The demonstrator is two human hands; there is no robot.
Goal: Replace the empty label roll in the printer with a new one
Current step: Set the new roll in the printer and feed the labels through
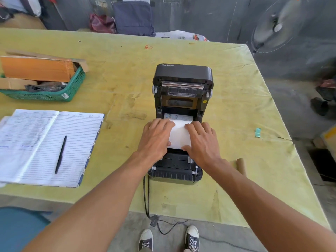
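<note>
Head view: white label roll, printer open

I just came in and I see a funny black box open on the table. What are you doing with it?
A person is putting new labels into a black printer, whose lid stands open. The left hand and the right hand both press on the white label roll sitting inside the printer. A bare cardboard tube, probably the old empty roll, lies on the yellow table to the right. The lid is not yet closed.
</note>
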